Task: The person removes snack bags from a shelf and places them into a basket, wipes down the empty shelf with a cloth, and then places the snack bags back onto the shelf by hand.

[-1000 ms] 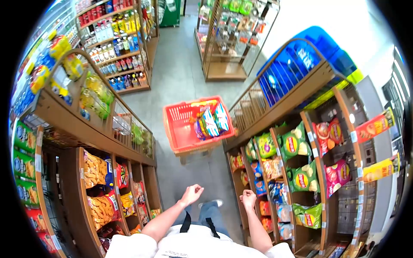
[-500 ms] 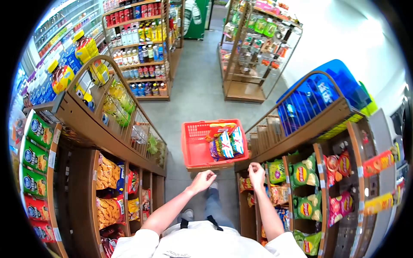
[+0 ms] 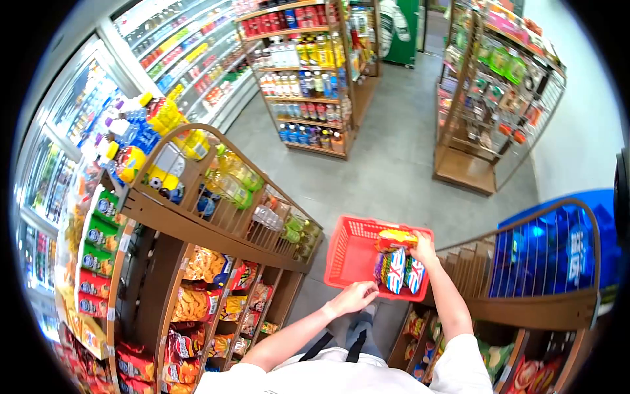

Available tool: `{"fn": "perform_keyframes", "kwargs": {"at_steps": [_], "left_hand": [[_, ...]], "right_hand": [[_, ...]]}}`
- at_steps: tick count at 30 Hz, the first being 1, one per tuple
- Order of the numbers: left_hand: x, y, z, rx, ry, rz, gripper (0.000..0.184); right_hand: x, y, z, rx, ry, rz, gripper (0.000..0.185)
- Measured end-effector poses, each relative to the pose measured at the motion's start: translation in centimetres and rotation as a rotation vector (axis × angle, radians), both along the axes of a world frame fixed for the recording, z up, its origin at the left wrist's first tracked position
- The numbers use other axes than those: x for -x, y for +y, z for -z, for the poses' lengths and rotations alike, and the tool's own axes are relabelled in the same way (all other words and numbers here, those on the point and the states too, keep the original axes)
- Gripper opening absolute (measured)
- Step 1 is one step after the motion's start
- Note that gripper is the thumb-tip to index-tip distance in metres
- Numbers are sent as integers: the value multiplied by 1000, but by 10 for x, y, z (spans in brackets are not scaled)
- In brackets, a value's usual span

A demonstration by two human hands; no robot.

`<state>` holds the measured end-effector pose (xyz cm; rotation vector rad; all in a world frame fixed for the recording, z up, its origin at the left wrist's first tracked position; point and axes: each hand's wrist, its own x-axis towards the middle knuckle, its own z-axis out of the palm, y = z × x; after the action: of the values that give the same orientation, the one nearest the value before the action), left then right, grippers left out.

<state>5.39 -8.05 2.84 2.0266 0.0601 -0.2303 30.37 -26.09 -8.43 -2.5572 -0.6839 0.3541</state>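
A red plastic basket stands in front of me between the shelves. Inside it, toward the right, lie snack packs in blue, white and purple, and a red and yellow pack near the back rim. My right hand is over the basket's right side, its curled fingers at the end of the red and yellow pack; whether they grip it I cannot make out. At the front rim is my left hand, fingers curled together; anything inside them is hidden.
Shelves of snack bags run along the left, with bottles on top. Blue packs fill the rack at right. A drinks shelf and a wire display rack stand further back.
The view has turned left and moved closer to the basket. My right hand has reached forward over its right side, and my left hand has come to its front rim.
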Motion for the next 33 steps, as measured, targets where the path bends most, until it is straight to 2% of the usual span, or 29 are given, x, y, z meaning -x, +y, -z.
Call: {"fn": "perform_keyframes", "kwargs": {"at_steps": [2, 4, 6, 8, 9, 11, 15, 20, 24, 29, 31, 33], "left_hand": [[6, 8, 5, 11, 37, -115, 24], [21, 16, 14, 52, 67, -270, 22], [36, 25, 22, 62, 53, -315, 23], [48, 32, 20, 66, 110, -340, 24], [54, 35, 25, 58, 92, -366, 25], [61, 41, 23, 48, 129, -412, 26], [85, 37, 28, 44, 197, -437, 28], [111, 42, 19, 117, 283, -432, 29], [131, 55, 34, 81, 292, -339, 33], [146, 79, 51, 57, 265, -273, 41], [149, 90, 43, 91, 240, -261, 43], [143, 102, 22, 43, 177, -341, 52]], "right_hand": [[-3, 4, -1, 122, 75, -70, 63], [-6, 4, 10, 12, 34, -90, 53], [-7, 7, 5, -67, 77, -38, 42], [-16, 14, 21, -122, 13, -36, 32], [-17, 21, 18, -218, 194, 82, 31], [-11, 34, -1, -164, 62, -46, 32], [-1, 69, -12, -271, -40, -77, 39], [4, 107, -36, -311, 15, -135, 35], [14, 119, -72, -406, -29, -177, 31], [55, 120, -154, -462, -104, -168, 28], [84, 115, -195, -489, -161, -165, 20], [114, 110, -230, -495, -190, -145, 19]]}}
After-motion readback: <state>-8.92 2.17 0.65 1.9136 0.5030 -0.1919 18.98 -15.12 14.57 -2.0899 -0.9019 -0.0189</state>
